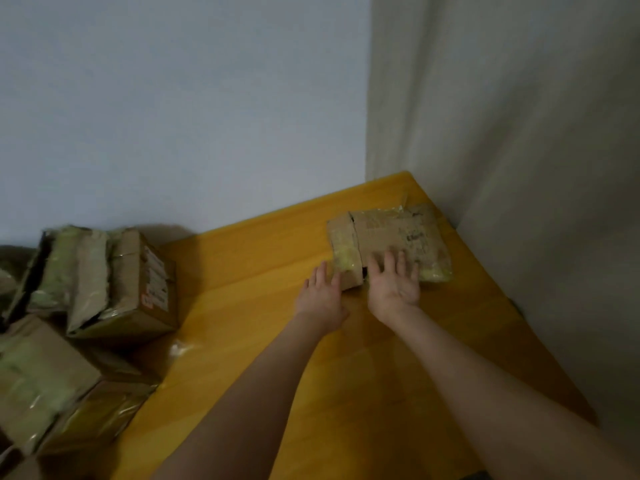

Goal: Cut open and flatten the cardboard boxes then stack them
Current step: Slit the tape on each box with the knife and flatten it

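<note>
A flattened cardboard box (391, 233) with yellowish tape lies on the yellow table (263, 306) near its far right corner. My right hand (394, 282) lies flat with straight fingers on the box's near edge. My left hand (322, 296) rests with fingers extended at the box's near left corner, touching its side flap. Neither hand grips anything.
Several unflattened taped cardboard boxes (114, 282) are piled at the left, one on the table's far left corner and others (45, 382) lower down beside it. A white wall stands behind and a pale curtain (519, 133) hangs at the right.
</note>
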The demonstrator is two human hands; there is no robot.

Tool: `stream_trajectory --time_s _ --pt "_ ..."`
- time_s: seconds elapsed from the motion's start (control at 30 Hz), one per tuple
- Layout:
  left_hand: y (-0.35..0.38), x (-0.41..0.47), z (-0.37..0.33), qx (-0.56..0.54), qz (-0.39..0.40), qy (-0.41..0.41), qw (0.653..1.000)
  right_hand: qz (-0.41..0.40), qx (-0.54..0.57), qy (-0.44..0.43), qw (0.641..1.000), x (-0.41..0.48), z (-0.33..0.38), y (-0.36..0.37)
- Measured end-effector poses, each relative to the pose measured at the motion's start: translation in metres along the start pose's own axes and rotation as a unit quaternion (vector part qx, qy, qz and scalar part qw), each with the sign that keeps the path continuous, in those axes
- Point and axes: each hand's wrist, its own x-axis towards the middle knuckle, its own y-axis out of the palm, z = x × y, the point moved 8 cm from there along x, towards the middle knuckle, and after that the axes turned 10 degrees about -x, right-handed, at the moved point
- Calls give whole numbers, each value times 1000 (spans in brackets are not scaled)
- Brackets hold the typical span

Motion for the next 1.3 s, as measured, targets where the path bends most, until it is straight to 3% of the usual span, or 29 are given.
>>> stream_trajectory --time_s 0.17,0.47,0.77,0.87,1.0,1.13,1.2,1.3 --pt "-43 -61 27 -10 -65 -30 997 -44 20 -49 998 -32 43 -41" --pt "-90 -187 137 -20 -168 -128 977 -103 60 -177 977 -112 182 -108" --pt "-120 -272 244 -73 -235 -153 957 -125 94 -262 952 -189 310 -133" --pt "-118 -287 291 -100 -243 -138 955 -104 121 -264 951 -203 355 -125" --pt "-110 -309 369 -141 -239 -143 950 -11 181 -213 960 -214 404 -95" --pt "-97 -320 427 -228 -183 -163 942 14 201 -156 967 -220 423 -81" --pt "-87 -314 441 -311 -157 -175 921 6 194 -133 972 -220 424 -81" --pt "-68 -304 445 -497 -147 -207 830 17 182 -109 977 -218 420 -77"
